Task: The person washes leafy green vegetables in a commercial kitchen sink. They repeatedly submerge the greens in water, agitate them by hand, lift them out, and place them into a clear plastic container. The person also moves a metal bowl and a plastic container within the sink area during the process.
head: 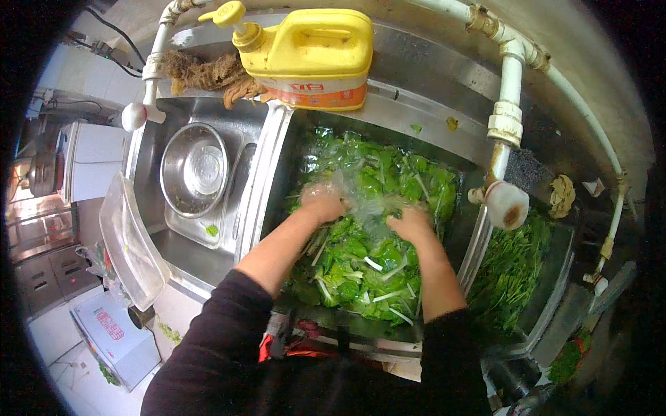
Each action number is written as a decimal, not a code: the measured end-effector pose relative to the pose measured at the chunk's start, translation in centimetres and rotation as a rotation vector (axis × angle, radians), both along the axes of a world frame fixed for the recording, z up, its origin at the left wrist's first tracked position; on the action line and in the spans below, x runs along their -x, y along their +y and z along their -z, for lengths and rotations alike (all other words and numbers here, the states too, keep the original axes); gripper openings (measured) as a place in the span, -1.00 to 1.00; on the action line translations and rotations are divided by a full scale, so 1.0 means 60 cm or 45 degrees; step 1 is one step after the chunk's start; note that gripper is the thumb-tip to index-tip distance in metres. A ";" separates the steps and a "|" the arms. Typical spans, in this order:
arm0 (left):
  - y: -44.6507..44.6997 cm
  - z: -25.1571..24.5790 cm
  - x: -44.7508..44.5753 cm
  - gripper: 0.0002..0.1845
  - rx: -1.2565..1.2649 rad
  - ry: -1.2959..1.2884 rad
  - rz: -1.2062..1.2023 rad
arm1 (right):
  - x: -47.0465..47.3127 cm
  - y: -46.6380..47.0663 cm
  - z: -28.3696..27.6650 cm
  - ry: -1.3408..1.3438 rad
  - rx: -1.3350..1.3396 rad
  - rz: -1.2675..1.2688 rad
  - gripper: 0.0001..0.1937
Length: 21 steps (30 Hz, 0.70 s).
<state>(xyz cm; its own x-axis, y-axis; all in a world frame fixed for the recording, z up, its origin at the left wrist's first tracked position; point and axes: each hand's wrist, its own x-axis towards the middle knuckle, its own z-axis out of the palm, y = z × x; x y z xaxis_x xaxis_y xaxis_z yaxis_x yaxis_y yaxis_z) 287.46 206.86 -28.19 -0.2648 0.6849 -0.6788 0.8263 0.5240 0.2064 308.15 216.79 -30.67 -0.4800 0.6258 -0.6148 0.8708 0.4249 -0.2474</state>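
Note:
Leafy greens with pale stems float in the water-filled middle basin of a stainless steel sink. My left hand is in the water at the left side of the greens, its fingers blurred by splashing. Across from it, my right hand dips among the leaves with the thumb pointing inward and the other fingertips hidden. Churned, bubbly water lies between the two hands. Whether either hand grips any leaves is not clear.
A metal bowl sits in the left basin. More greens fill the right basin. Behind stands a yellow pump jug beside a brown scrubber. White pipes with a tap overhang the right divider. A translucent plastic tub leans at left.

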 end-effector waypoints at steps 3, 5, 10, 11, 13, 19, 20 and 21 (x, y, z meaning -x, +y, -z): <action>-0.035 -0.020 0.034 -0.35 -0.506 0.013 -0.279 | -0.043 0.032 -0.026 0.749 -0.510 0.316 -0.68; -0.049 0.000 0.041 -0.19 -0.818 0.063 -0.433 | -0.050 0.057 -0.017 0.690 -0.694 0.430 -0.30; -0.027 0.081 0.043 0.19 -0.610 -0.839 -1.177 | -0.030 0.077 0.046 0.568 0.277 0.846 0.10; -0.022 0.087 0.027 0.18 -0.461 -0.799 -1.195 | -0.023 0.066 0.052 0.503 0.374 0.891 0.11; -0.007 0.081 -0.009 0.11 -0.197 -0.871 -1.251 | -0.015 0.050 0.044 0.427 1.013 0.829 0.07; -0.032 -0.024 -0.064 -0.41 -0.579 -1.419 -1.207 | 0.012 -0.059 -0.046 1.032 1.077 0.971 -0.36; -0.043 -0.041 -0.061 -0.45 -0.644 -1.491 -1.191 | 0.001 -0.065 -0.066 1.056 1.048 0.961 -0.41; -0.055 -0.055 -0.056 -0.55 -0.667 -1.601 -1.164 | -0.011 -0.067 -0.085 1.056 1.006 0.966 -0.46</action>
<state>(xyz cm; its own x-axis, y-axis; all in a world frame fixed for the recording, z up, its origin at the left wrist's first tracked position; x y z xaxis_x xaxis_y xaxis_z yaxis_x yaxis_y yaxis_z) 290.81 203.57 -24.91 -0.1809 0.8313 -0.5256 -0.5143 0.3756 0.7710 308.82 212.75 -25.57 -0.5786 0.5177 -0.6303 0.3039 -0.5803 -0.7556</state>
